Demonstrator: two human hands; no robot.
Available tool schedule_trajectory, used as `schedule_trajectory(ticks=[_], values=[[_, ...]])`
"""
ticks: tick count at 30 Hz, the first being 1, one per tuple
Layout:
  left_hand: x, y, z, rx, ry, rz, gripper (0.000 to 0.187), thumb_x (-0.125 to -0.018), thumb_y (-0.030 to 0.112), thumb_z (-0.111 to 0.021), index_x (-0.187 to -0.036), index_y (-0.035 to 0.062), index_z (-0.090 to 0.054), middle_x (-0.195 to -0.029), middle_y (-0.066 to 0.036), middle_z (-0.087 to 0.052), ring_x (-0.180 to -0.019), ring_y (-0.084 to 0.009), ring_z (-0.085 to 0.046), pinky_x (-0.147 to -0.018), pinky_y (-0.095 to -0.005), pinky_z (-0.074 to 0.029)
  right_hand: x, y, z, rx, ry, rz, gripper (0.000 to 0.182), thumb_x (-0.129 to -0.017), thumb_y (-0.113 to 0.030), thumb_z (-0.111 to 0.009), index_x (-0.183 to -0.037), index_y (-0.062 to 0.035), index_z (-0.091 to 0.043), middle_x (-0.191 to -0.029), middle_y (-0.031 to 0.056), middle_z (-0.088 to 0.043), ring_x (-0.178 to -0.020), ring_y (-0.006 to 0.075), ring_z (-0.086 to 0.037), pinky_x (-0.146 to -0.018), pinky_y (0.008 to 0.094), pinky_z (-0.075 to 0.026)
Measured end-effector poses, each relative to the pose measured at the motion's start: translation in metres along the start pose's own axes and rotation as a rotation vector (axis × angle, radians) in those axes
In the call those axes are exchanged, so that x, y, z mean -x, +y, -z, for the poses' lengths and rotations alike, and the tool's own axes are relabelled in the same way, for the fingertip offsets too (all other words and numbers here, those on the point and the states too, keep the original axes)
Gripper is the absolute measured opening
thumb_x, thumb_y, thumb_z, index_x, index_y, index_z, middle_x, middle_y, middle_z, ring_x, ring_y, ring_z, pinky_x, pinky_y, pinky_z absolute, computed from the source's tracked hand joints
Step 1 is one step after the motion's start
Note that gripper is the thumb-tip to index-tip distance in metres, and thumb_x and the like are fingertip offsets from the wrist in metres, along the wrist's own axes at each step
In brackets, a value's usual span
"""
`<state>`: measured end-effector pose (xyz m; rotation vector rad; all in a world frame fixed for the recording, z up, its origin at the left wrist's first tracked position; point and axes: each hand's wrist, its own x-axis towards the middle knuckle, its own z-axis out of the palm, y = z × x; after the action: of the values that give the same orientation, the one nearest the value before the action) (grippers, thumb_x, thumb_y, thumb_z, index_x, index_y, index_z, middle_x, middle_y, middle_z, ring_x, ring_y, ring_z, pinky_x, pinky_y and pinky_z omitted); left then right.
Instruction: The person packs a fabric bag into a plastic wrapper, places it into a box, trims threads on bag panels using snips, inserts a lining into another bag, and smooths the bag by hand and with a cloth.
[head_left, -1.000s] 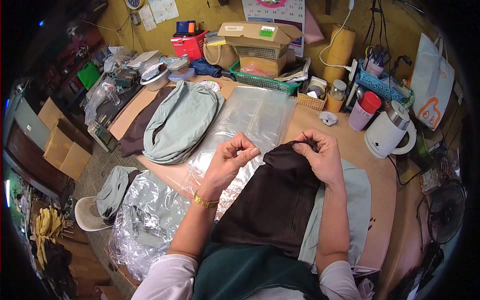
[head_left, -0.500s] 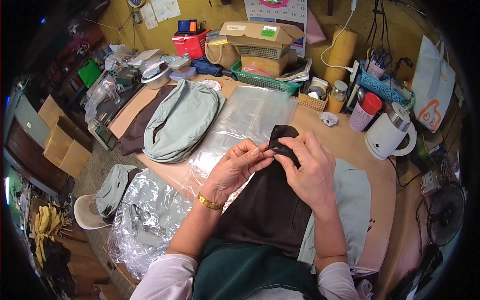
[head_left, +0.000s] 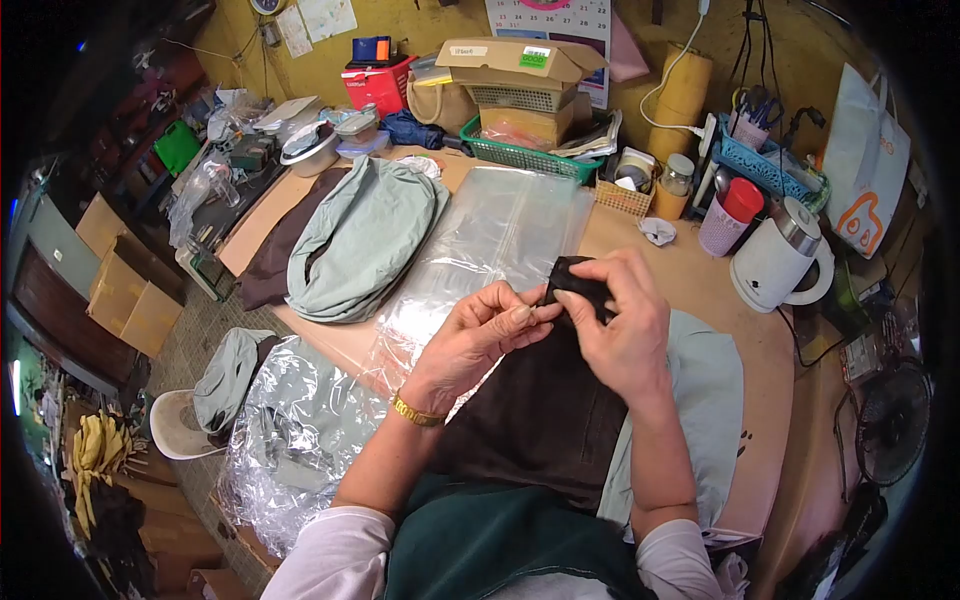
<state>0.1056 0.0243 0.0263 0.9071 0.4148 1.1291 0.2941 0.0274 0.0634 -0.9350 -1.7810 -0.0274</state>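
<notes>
A dark brown cloth [head_left: 535, 420], seemingly a garment piece, drapes over my lap and the table edge, its narrow upper end raised between my hands. My right hand [head_left: 628, 325] is closed on that end, thumb and fingers pinching a folded black-looking part. Close beside it, my left hand [head_left: 490, 335] is pinched at the cloth's edge; whether a thread or other small thing is also between its fingertips cannot be made out. A pale grey-green cloth [head_left: 705, 420] lies under and right of the brown one.
Clear plastic bags [head_left: 480, 235] lie ahead on the table, beside a bundled grey-green garment [head_left: 365, 240]. Plastic-wrapped cloth [head_left: 300, 430] is at lower left. Along the back stand a green basket [head_left: 530, 160], a pink cup [head_left: 720, 230] and a white kettle [head_left: 775, 260].
The right hand and the cloth end it pinches have shifted slightly; the fold now lies flatter and lower. The left hand stays at the edge, its thumb moved a little to the right.
</notes>
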Motion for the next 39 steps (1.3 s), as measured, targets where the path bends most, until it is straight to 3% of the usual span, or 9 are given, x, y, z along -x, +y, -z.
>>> schedule_trajectory(ticks=[5,16,19,21,23,25,31,32,39], values=[[0.0,-0.001,0.004,0.016,-0.005,-0.01,0.008,-0.097,0.009,-0.057,-0.092,0.0034,-0.057,-0.124,-0.011,-0.06,-0.115,-0.0221,-0.062,-0.098,-0.0369,-0.052,-0.003,0.003,0.013,-0.152,-0.201,-0.067,0.018,-0.07,-0.008,-0.078,-0.085,-0.0059,-0.067,-0.082,0.0072,-0.057,-0.068,0.0277,-0.062,-0.059,0.0374,-0.048],[0.007,0.002,-0.009,-0.023,-0.009,0.033,0.008,-0.097,0.009,-0.057,-0.091,0.0038,-0.057,-0.123,-0.011,-0.061,-0.116,-0.0233,-0.061,-0.102,-0.0394,-0.05,-0.005,0.008,0.001,-0.161,-0.039,-0.186,0.022,-0.071,-0.011,-0.08,-0.087,-0.0029,-0.067,-0.09,0.006,-0.062,-0.072,0.0219,-0.064,-0.065,0.0348,-0.049],[0.01,0.0,-0.013,-0.024,0.009,0.034,0.012,-0.097,0.014,-0.06,-0.091,0.0051,-0.055,-0.113,-0.009,-0.064,-0.102,-0.0196,-0.067,-0.089,-0.031,-0.056,0.005,0.049,-0.009,-0.666,-0.134,-0.37,0.021,-0.079,-0.014,-0.08,-0.088,0.0006,-0.067,-0.091,0.0013,-0.066,-0.073,0.0083,-0.061,-0.063,0.0275,-0.048],[0.008,0.0,0.01,-0.294,0.101,0.008,0.021,-0.099,0.023,-0.058,-0.087,0.0058,-0.056,-0.083,-0.002,-0.065,-0.07,-0.0108,-0.066,-0.059,-0.0212,-0.053,0.002,0.059,-0.003,-0.685,-0.426,-0.585,0.017,-0.083,-0.014,-0.077,-0.085,0.001,-0.067,-0.077,-0.003,-0.064,-0.071,0.0043,-0.056,-0.063,0.0238,-0.047],[0.003,-0.002,0.057,-0.178,0.274,-0.141,0.032,-0.1,0.032,-0.055,-0.081,0.0068,-0.057,-0.06,0.005,-0.05,-0.048,-0.0035,-0.043,-0.041,-0.0189,-0.031,-0.003,0.051,-0.001,-0.618,-0.321,-0.501,0.017,-0.084,-0.013,-0.076,-0.082,0.0014,-0.067,-0.068,-0.0045,-0.062,-0.065,0.0035,-0.052,-0.061,0.0227,-0.044],[0.002,0.011,0.061,-0.404,0.435,-0.191,0.036,-0.103,0.035,-0.046,-0.075,0.012,-0.051,-0.057,0.007,-0.037,-0.047,-0.0033,-0.028,-0.044,-0.0214,-0.024,-0.002,0.05,-0.001,-0.618,-0.315,-0.506,0.017,-0.085,-0.014,-0.076,-0.082,0.0002,-0.067,-0.068,-0.0059,-0.059,-0.064,0.003,-0.049,-0.058,0.0238,-0.041],[-0.02,-0.01,-0.001,-0.769,0.186,-0.305,0.034,-0.097,0.025,-0.062,-0.119,-0.0004,-0.064,-0.082,-0.002,-0.067,-0.068,-0.0096,-0.056,-0.069,-0.0175,-0.044,0.0,0.037,-0.005,-0.485,-0.395,-0.493,0.019,-0.084,-0.016,-0.077,-0.081,-0.0003,-0.067,-0.063,-0.0053,-0.053,-0.063,0.0036,-0.045,-0.055,0.025,-0.038],[-0.021,-0.008,0.006,-0.654,0.167,-0.107,0.021,-0.092,0.014,-0.068,-0.109,0.0009,-0.069,-0.084,-0.002,-0.068,-0.068,-0.007,-0.056,-0.065,-0.0177,-0.043,0.001,0.037,-0.004,-0.481,-0.396,-0.494,0.019,-0.084,-0.016,-0.077,-0.081,-0.0003,-0.067,-0.063,-0.0053,-0.053,-0.063,0.0036,-0.045,-0.055,0.025,-0.038],[-0.016,0.007,0.022,-0.758,0.226,-0.167,0.018,-0.093,0.019,-0.067,-0.093,0.0011,-0.069,-0.081,0.0,-0.067,-0.069,-0.0018,-0.052,-0.059,-0.0164,-0.036,-0.003,0.045,0.006,-0.477,-0.325,-0.488,0.02,-0.085,-0.014,-0.076,-0.078,0.0009,-0.064,-0.067,-0.0066,-0.056,-0.063,0.0022,-0.045,-0.056,0.0218,-0.037]])
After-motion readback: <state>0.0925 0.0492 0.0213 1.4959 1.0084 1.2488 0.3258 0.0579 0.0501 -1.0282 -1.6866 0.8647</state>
